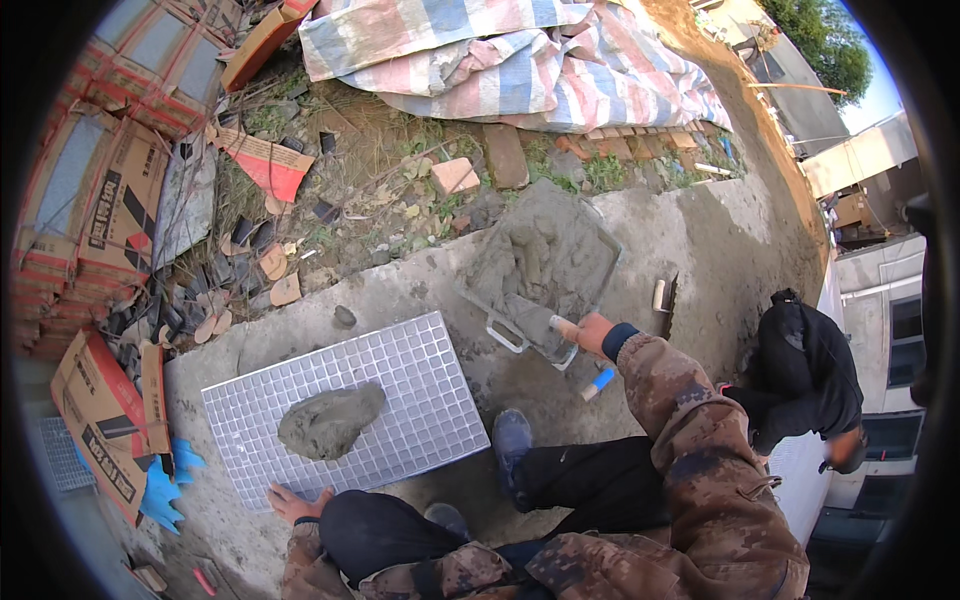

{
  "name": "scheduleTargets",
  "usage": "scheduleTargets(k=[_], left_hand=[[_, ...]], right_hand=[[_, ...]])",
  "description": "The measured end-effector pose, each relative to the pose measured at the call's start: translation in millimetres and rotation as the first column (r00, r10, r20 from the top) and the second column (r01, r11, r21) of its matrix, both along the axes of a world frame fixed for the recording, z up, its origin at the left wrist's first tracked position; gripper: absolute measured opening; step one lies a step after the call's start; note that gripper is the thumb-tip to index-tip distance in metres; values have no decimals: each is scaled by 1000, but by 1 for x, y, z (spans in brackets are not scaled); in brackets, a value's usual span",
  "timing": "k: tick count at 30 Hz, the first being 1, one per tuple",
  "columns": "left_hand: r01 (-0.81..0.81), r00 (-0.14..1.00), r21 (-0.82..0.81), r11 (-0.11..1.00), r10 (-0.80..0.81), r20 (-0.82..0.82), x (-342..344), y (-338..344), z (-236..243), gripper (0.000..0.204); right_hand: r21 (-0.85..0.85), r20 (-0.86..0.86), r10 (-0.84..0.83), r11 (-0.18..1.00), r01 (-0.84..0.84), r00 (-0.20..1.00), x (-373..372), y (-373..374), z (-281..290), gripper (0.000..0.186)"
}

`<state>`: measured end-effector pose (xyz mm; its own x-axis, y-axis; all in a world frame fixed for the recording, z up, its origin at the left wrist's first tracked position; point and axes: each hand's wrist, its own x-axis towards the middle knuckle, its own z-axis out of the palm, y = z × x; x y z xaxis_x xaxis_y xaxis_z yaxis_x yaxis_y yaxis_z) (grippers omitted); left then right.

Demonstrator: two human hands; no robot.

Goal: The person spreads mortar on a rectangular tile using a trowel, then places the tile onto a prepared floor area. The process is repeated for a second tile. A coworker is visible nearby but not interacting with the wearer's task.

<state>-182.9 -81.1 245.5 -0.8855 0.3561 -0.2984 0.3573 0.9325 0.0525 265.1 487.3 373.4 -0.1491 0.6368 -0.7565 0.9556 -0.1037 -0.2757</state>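
Note:
My right hand (592, 334) is closed round the handle of a trowel (530, 311). Its blade dips into the wet grey mortar (540, 245) heaped in a shallow tub (607, 262) with a white side handle. Left of the tub, a large grey tile (425, 350) lies with its gridded face up. A thick lump of mortar (333, 420) sits near the middle of that face. At the tile's near left edge rests my left hand (297, 503), fingers spread, touching the edge and gripping nothing.
A notched trowel (661, 296) and a blue-handled tool (599, 384) lie right of the tub. Another person (805, 370) crouches at the right. Stacked tile cartons (105, 200) and torn cardboard (110, 425) line the left. A striped tarp (520, 65) covers something beyond the weedy rubble.

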Motion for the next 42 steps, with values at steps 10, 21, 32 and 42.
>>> scheduleTargets(k=[10, 21, 32, 42], left_hand=[[-8, 1000, -2, 1000, 8, 26, 1, -2, 3, 145], [-15, 997, -91, 996, 22, 78, -6, -1, 2, 147], [-47, 988, -30, 998, 51, 146, -1, 11, 17, 147], [-93, 985, 42, 995, 86, 148, 16, 36, 52, 138]], right_hand=[[-45, -115, -108, 994, 104, 987, -35, 13, -10, 61], [48, -310, -124, 988, 146, 943, -4, -6, -31, 44], [378, -499, 267, 923, -70, 824, -49, -13, 55, 28], [750, 148, 960, 48, -659, 238, -164, -123, 73, 34]])
